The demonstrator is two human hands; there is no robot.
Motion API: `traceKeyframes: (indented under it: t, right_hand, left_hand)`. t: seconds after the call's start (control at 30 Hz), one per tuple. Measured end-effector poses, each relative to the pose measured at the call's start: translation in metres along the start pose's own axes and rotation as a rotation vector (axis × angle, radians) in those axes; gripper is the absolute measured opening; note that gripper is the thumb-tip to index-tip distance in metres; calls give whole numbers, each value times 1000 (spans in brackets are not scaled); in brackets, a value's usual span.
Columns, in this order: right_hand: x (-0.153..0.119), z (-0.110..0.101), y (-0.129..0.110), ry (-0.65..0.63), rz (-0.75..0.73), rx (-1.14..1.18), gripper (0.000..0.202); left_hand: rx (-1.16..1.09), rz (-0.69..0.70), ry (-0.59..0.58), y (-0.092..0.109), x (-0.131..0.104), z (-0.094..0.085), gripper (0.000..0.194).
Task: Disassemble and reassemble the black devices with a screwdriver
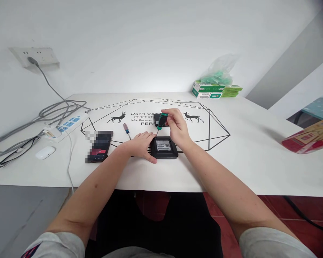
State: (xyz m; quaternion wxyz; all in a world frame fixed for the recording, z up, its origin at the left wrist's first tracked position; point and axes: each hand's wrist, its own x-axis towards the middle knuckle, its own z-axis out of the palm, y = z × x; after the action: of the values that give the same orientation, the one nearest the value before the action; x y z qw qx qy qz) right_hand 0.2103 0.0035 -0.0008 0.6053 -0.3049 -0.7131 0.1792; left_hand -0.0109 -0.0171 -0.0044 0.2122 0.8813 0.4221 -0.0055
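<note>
On the white table lies a black square device [164,152] with a white label on its face. My right hand [177,125] is closed round the green and black handle of a screwdriver [161,122], whose tip points down at the device's upper left corner. My left hand [143,146] rests at the device's left edge, fingers spread and thumb along the near left corner. Behind the screwdriver handle a second black object [157,118] is partly hidden. A second screwdriver [126,128] with a reddish and blue handle lies beyond my left hand.
A phone [101,145], a white earphone case [45,152], black glasses [17,154] and a power strip [70,125] with grey cables lie left on the table [231,172]. Green boxes [208,89] under a plastic bag [220,73] stand at the back; a red and yellow package [307,138] is at right.
</note>
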Motion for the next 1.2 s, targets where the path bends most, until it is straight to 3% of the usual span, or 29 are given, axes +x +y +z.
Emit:
traceKeyframes:
  t: [0.3,0.57,0.8,1.07,1.2]
  right_hand:
    - [2,23,2,107,38,-47,35]
    - [2,25,11,22,26,61,38]
    - [5,25,8,83,-121,-83,36]
    - [3,24,4,60,8,21,23]
    - [3,27,5,60,94,29,41]
  left_hand:
    - [27,-46,-30,-3,-2,0,144]
    - [72,-49,-38,-2,-2,-1,143]
    - [106,-17,-26,0,-2,-4,133]
    - [94,-23,-18,0,-2,-4,131]
    - [73,-7,-5,1,-3,-4,129]
